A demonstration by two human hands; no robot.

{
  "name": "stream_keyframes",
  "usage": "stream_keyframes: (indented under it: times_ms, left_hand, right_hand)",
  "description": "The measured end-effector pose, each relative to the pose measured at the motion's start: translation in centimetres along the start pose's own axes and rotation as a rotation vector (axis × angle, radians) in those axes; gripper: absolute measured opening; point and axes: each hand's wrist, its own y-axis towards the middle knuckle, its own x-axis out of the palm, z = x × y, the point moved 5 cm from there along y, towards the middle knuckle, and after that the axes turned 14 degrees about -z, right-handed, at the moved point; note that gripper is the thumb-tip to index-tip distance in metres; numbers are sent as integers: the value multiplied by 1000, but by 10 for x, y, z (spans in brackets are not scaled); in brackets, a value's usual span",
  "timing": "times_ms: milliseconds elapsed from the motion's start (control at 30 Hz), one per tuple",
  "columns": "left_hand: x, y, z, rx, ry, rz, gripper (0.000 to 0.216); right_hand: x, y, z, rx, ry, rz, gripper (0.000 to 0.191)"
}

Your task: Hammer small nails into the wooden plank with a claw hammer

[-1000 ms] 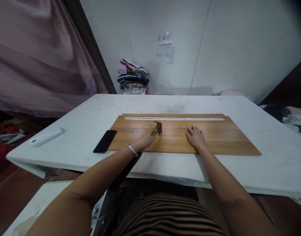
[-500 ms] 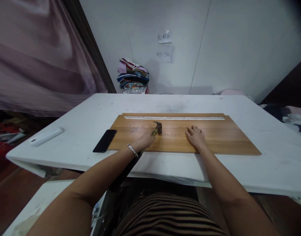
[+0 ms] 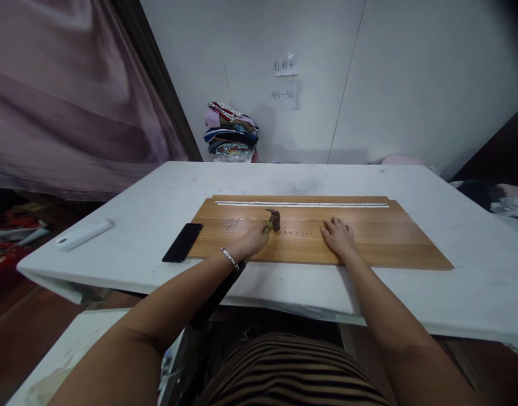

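Observation:
My left hand (image 3: 255, 237) is wrapped round the handle of a claw hammer (image 3: 275, 220), whose dark head is over the middle of a brown wooden board (image 3: 394, 242). A short row of nails (image 3: 299, 233) runs across the board, from beside the hammer head towards my right hand (image 3: 339, 235). That hand lies flat on the board with its fingers spread, holding nothing. To the left of the hammer, a small heap of loose nails (image 3: 234, 223) rests on the wood. Two white measuring strips (image 3: 301, 204) lie along the board's far edge.
A black phone (image 3: 182, 242) sits at the board's left end. Farther left on the white table (image 3: 136, 208) is a long white object (image 3: 84, 234). Folded clothes (image 3: 231, 132) are stacked by the wall behind. A pink curtain (image 3: 72, 96) hangs at the left.
The whole view has shifted slightly. Both hands stay in about the same places on the board, and the hammer remains by the end of the nail row.

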Motion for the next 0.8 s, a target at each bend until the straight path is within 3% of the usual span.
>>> stream_keyframes:
  times_ms: [267,800]
  left_hand:
    - [1,-7,6,-57,15,-11,20]
    - [0,-3,2,33,-23,20,8]
  right_hand:
    - [0,0,0,3,-16,-3,47]
    - [1,0,0,-1,-9,1,48]
